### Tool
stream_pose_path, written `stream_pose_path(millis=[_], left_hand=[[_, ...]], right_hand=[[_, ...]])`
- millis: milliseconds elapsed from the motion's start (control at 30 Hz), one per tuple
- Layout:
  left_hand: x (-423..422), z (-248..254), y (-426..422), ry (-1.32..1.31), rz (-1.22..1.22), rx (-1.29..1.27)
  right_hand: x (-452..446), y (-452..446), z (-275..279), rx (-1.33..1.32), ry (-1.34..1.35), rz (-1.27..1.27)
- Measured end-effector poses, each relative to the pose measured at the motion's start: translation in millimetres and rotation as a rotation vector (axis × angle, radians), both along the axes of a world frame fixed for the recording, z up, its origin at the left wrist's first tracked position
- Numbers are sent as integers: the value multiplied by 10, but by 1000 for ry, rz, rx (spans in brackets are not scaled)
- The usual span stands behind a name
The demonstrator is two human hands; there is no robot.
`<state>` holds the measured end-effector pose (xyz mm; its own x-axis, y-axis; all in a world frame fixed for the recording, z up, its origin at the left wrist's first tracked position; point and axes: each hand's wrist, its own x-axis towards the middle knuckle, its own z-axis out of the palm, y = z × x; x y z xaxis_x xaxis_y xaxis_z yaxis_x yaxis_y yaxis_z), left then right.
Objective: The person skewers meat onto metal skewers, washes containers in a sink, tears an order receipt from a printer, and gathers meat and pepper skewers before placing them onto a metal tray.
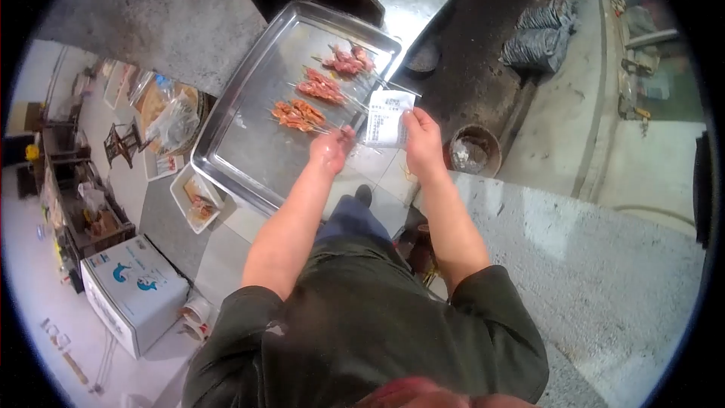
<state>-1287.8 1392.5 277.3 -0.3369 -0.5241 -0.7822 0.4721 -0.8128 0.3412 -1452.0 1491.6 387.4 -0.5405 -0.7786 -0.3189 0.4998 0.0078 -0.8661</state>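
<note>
My right hand (424, 142) pinches a white printed receipt (388, 117) by its right edge, over the near side of a large metal tray (242, 91). At that rim my left hand (332, 151) is closed, with the sticks of the nearest orange-brown meat skewers (298, 115) running to its fingers. Part of its grip is hidden. Two more bunches lie farther along the tray, red meat skewers (322, 86) in the middle and pinkish meat skewers (350, 60) at the far end. The receipt covers some of the stick ends.
A round bin (475, 149) stands right of my right hand, with dark plastic bags (540, 34) beyond it. Left are a white tray with food scraps (196, 198), a white box (134, 287) and a basket with a plastic bag (172, 117). A grey counter (574, 264) lies at the right.
</note>
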Motion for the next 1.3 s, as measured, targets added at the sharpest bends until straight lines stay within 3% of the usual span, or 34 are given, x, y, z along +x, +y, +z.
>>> stream_pose_path(millis=[367,600,800,967,1100,1300], left_hand=[[53,394,224,-227,-333,-69],[924,711,379,-154,-166,-287],[2328,1006,548,-409,97,-373],[3869,661,1185,-562,303,-244],[5018,195,2101,-642,568,-83],[6506,-310,3553,-700,740,143]], right_hand=[[-15,-158,55,-22,-31,95],[359,-428,70,17,-49,199],[1071,-690,148,11,-31,398],[1964,-833,213,0,45,547],[2824,-816,355,61,140,631],[4329,-688,497,82,183,690]])
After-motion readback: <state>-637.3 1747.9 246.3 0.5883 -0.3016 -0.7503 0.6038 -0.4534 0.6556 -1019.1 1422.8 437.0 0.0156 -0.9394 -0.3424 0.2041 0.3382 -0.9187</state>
